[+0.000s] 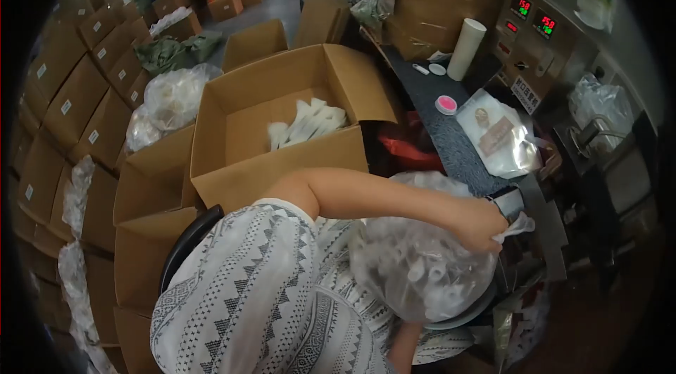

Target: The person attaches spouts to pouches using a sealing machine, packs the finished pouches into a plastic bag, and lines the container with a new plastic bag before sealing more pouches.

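Note:
My left arm reaches across to the sealing machine at the right. My left hand is closed, with a small whitish plastic piece at its fingertips; its exact kind is unclear. Just beyond the hand is a silver and dark part. Under my forearm, a large clear plastic bag full of white tubes rests at my lap. My right forearm comes up at the bottom, against the lower edge of the bag, and its fingers are hidden there.
An open carton holds a pile of white tubes. On the dark bench lie a pink round tub, a clear bag and a white roll. The control panel shows lit digits. Stacked cartons line the left.

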The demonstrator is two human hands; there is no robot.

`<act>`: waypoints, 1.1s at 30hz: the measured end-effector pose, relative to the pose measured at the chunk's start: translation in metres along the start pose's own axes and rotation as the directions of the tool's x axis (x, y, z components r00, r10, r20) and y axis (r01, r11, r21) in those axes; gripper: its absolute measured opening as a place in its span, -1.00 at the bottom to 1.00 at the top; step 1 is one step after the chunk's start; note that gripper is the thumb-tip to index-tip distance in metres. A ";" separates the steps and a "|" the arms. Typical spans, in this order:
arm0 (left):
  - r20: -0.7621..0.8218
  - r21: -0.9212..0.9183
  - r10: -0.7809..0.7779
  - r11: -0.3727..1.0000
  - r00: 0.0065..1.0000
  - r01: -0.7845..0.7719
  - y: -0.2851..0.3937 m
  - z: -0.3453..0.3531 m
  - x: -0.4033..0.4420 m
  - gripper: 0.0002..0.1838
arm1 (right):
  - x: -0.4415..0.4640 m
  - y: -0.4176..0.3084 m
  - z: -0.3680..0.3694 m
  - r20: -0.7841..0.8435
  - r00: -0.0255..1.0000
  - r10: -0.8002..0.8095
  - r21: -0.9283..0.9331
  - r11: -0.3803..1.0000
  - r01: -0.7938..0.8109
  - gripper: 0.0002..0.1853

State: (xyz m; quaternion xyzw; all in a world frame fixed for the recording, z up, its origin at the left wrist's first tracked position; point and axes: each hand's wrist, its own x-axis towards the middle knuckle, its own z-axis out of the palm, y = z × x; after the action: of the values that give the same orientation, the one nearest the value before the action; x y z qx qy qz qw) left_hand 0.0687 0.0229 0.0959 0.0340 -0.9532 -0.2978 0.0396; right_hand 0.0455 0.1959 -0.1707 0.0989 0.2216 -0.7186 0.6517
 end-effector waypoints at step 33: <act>0.338 -0.737 -0.556 0.344 0.759 0.581 -0.231 0.076 -0.083 -0.28 | -0.067 0.037 -0.041 0.291 0.848 -0.443 -0.731 -0.675 -0.102 -0.60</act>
State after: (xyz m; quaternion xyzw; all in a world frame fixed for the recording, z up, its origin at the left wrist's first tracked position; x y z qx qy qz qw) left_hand 0.1537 -0.1169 -0.1026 0.3365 -0.6345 -0.6924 -0.0684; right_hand 0.0844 0.2719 -0.1849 -0.4808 0.8421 -0.2053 0.1323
